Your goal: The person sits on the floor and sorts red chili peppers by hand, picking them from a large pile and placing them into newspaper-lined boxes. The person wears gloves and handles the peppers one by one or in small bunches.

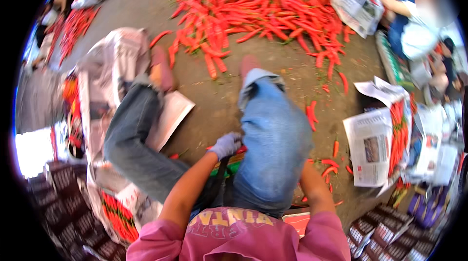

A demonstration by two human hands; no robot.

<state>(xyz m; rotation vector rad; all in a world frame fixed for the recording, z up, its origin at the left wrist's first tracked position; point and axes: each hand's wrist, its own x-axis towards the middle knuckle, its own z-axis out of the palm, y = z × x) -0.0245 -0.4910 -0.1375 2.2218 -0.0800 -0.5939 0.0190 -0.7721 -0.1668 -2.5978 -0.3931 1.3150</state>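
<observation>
In a pale lavender glove, my left hand point(225, 146) is between my knees with its fingers curled. A red chili pepper point(241, 149) shows at its fingertips, and a bit of red also shows at its wrist side; blur softens the grip. Just below that hand is a green and yellow surface point(228, 168), partly covered by my arm and a dark strap. My right hand is hidden behind my raised right leg; only the forearm shows. In front of my feet spreads a large heap of red chili peppers point(248, 8) on the brown floor point(204, 111).
Newspaper-wrapped chili bundles stand at right point(400, 133) and lower left point(119, 217). Loose chilies point(329, 167) lie beside my right leg. Dark printed cartons fill both lower corners point(65, 202). A person point(420, 30) sits at upper right near a newspaper bundle point(356, 5).
</observation>
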